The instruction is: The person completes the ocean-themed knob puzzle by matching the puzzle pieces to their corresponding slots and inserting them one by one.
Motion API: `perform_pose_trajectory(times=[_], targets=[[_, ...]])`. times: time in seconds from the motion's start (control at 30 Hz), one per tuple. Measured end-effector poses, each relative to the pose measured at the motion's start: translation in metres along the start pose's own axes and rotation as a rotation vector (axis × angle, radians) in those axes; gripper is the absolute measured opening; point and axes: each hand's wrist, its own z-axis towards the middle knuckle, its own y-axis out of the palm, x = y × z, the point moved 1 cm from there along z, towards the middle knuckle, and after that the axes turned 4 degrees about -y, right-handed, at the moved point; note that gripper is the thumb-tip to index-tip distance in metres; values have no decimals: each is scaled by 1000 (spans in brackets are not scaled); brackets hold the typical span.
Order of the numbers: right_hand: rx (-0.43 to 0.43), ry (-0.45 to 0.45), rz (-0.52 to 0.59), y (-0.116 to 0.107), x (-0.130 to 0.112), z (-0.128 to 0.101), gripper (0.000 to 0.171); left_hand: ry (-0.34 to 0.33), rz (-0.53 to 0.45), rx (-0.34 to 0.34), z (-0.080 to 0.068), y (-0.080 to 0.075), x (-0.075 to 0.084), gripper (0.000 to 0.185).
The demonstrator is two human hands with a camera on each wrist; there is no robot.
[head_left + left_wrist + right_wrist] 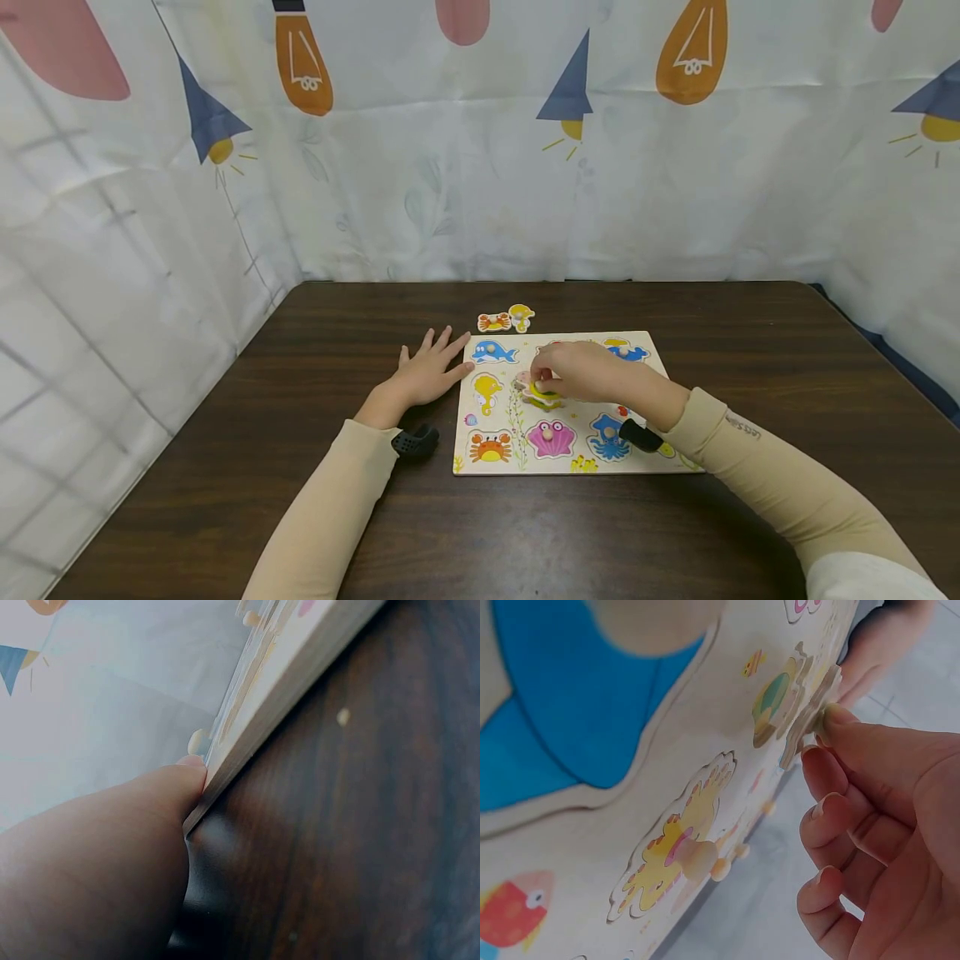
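Wooden puzzle board (637, 467) lies on the table (225, 467); from the head view my left hand (427, 375) rests flat, fingers straight, against its left edge. My right hand (581, 371) pinches a piece (542, 395) mid-board. Left wrist: a fingertip (187, 776) touches the board's edge. Right wrist: fingertips (840, 720) grip the piece's knob.

Dark wooden table (225, 467) with a puzzle laid out

A wooden puzzle board (461, 442) lies flat near the middle. Two loose pieces, a crab piece (493, 322) and a yellow piece (521, 316), lie side by side just beyond its far edge. The left hand (429, 373) rests flat beside the board's left edge.
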Motion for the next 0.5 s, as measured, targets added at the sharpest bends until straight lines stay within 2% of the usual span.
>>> perform_pose_trajectory(times=[0.5], targets=[[-43,31,19,6,1,3,4,-10,-3,-4,-1,0,2,71]])
